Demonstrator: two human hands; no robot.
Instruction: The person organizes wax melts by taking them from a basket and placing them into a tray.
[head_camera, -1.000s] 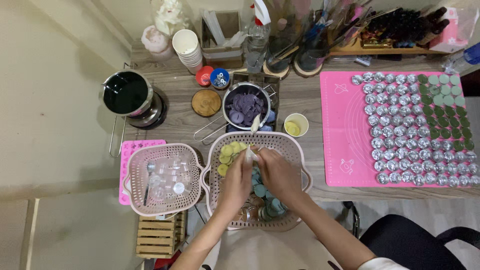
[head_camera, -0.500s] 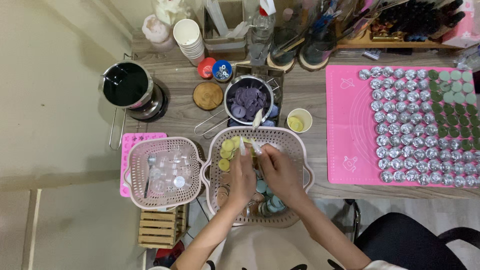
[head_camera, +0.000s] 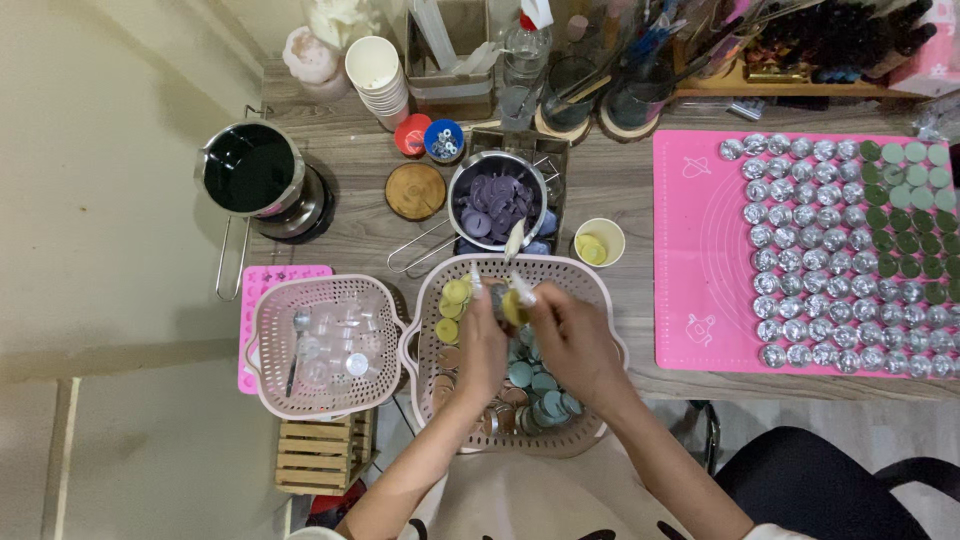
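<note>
Left hand (head_camera: 482, 345): bare, fingers curled over the near basket, pinching a small pale piece at the fingertips; what the piece is cannot be told.
Right hand (head_camera: 572, 340): bare, closed round a small yellow disc (head_camera: 514, 306), held just beside the left hand above the basket.
Near basket (head_camera: 600, 300): one, pale pink perforated plastic, rounded rectangle with side handles, at the table's front edge; holds small round discs, yellow-green at the far left, teal and brown toward the near side, too overlapped to count.
Second basket (head_camera: 325, 345): one, same pink lattice plastic, touching the first on its left; clear little cups inside.
Silicone mould (head_camera: 262, 280): one, bright pink, flat, partly under the second basket.
Steel pot of purple discs (head_camera: 497, 200): one, round, shiny metal, long wire handle, just beyond the near basket.
Paper cup (head_camera: 599, 241): one, cream, yellow pieces inside.
Dark pot (head_camera: 255, 175): one, metal, black interior, at the far left.
Wooden coaster (head_camera: 415, 190): one, round, brown.
Small lids (head_camera: 428, 137): two, one red, one blue.
Stacked paper cups (head_camera: 374, 72): one white stack.
Pink mat (head_camera: 700, 250): one, smooth silicone, rectangular, on the right; rows of foil tealight cups (head_camera: 800, 250), silver, and green ones at the far corner.
Table (head_camera: 640, 180): grey wood-grain.
</note>
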